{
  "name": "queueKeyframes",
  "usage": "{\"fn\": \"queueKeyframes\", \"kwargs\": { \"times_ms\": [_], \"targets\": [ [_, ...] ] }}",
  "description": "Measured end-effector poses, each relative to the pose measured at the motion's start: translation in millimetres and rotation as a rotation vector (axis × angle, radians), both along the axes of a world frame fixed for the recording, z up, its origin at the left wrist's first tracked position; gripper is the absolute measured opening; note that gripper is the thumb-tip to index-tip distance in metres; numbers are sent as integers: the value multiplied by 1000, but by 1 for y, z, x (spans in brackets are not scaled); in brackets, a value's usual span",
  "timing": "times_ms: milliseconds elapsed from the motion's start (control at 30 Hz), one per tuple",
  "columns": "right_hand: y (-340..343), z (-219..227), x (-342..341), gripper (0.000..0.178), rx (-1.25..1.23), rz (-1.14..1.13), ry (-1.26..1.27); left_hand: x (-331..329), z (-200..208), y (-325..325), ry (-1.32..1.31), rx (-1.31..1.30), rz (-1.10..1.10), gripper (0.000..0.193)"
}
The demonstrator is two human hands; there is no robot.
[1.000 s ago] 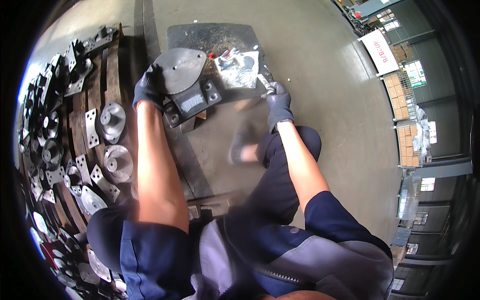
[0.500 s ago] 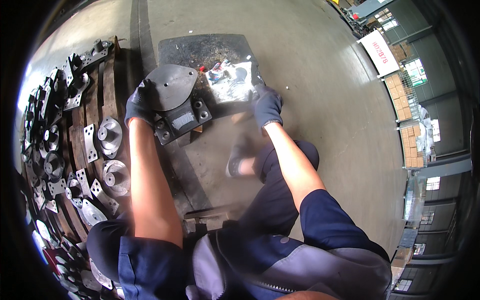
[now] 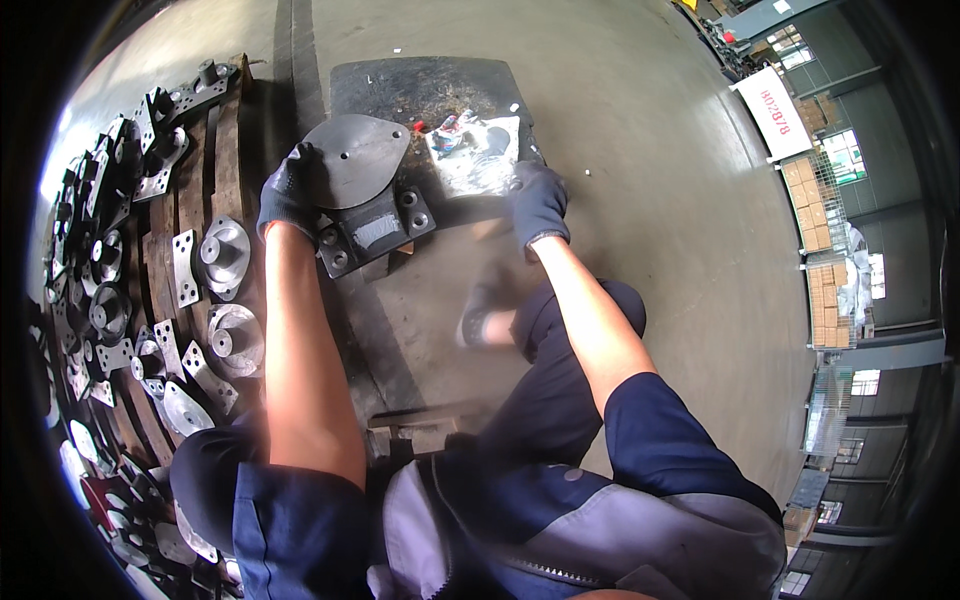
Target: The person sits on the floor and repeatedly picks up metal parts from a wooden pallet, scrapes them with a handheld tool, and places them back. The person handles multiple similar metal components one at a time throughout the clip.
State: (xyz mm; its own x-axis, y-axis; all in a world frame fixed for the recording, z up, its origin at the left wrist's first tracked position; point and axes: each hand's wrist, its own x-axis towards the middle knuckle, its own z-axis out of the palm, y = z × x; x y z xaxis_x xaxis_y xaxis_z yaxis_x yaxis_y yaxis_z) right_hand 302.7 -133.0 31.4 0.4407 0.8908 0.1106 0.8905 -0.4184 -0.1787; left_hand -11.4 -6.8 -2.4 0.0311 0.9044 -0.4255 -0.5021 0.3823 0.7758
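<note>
My left hand, in a dark glove, grips the left edge of a flat grey metal plate with pointed ends and small holes. Under the plate's near side is a black metal block with large holes and a bare scraped patch. My right hand, gloved too, is closed by the right edge of a dark worktop; anything in its fingers is hidden. Between the hands, a white sheet lies on the worktop with a crumpled coloured wrapper and a small red piece.
At my left, a wooden pallet carries many metal brackets and round flanged parts. My leg reaches toward the worktop's near side. Far right stand stacked cartons and a white sign board.
The whole view has shifted slightly, with the worktop and pallet a little higher and further right. Both hands keep about the same places on the plate and at the worktop edge.
</note>
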Motion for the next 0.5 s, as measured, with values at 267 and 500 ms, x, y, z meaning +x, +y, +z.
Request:
{"fn": "queueKeyframes", "kwargs": {
  "times_ms": [267, 500],
  "targets": [
    [2, -20, 0, 14, 265, -42, 297, 2, -3, 1, 98, 33, -26, 34],
    [4, -16, 1, 15, 301, 125, 28, -2, -12, 7, -2, -11, -30, 36]
  ]
}}
